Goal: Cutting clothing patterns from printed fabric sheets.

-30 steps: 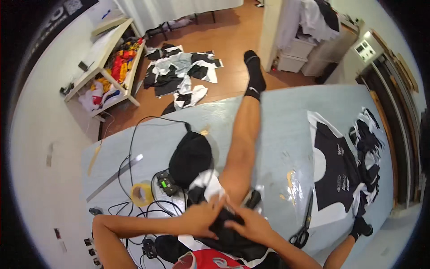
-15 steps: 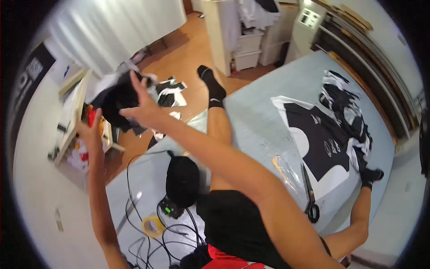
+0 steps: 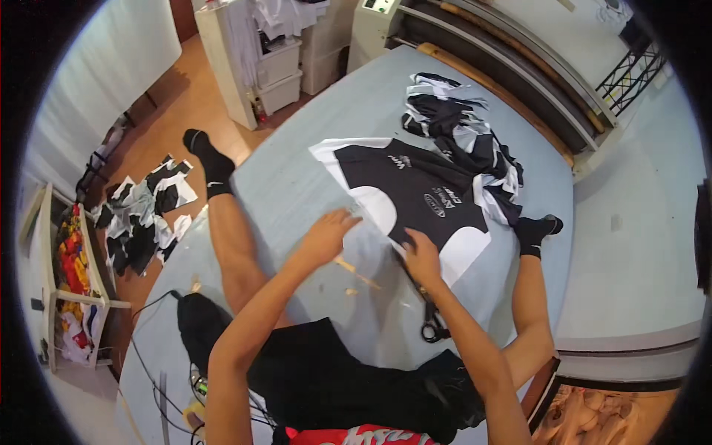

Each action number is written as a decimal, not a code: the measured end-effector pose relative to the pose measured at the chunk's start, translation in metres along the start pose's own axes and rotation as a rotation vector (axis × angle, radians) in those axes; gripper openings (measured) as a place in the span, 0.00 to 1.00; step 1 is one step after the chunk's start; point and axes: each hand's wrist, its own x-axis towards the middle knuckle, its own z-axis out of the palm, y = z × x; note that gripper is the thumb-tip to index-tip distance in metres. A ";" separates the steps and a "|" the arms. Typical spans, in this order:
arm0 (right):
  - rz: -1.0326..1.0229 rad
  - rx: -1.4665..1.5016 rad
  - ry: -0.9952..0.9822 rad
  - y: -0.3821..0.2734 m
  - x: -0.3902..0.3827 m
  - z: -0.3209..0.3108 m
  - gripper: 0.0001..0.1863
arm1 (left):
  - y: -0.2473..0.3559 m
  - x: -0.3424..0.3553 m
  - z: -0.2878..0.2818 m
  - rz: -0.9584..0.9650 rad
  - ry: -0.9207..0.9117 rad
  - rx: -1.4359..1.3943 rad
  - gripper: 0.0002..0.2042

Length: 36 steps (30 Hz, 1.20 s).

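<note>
A flat cut fabric panel (image 3: 404, 174), black with white borders and small pale lettering, lies on the blue-grey table between my legs. My left hand (image 3: 330, 236) hovers by its near-left edge, fingers stretched toward it and holding nothing. At the panel's near edge my right hand (image 3: 423, 259) has its thumb and fingers apart; whether the fingertips touch the cloth I cannot tell. Black-handled scissors (image 3: 432, 330) lie just below that hand, their blades partly hidden by it. Right of the panel is a crumpled heap of black and white fabric (image 3: 460, 141).
My outstretched legs frame the work on the table (image 3: 289, 174). Cables and a yellow tape roll (image 3: 194, 415) sit near left. Fabric scraps (image 3: 141, 211) litter the floor beside a shelf (image 3: 74, 274) of colourful cloth. A roller machine (image 3: 512, 74) stands at the far edge.
Both hands have come from the far left, where a dark bundle was between them, to the panel in the middle. That bundle has left the hands; scraps lie on the floor. The view has turned right.
</note>
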 end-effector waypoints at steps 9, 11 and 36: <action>0.029 -0.330 0.292 0.086 -0.031 -0.081 0.11 | -0.064 0.116 0.042 -0.340 0.079 0.143 0.08; -0.008 -0.215 0.464 0.057 -0.008 -0.084 0.12 | -0.060 0.130 0.015 -0.322 0.288 0.171 0.08; -0.403 0.160 -0.058 -0.145 -0.143 0.028 0.14 | -0.053 -0.233 -0.223 -0.469 0.073 0.490 0.15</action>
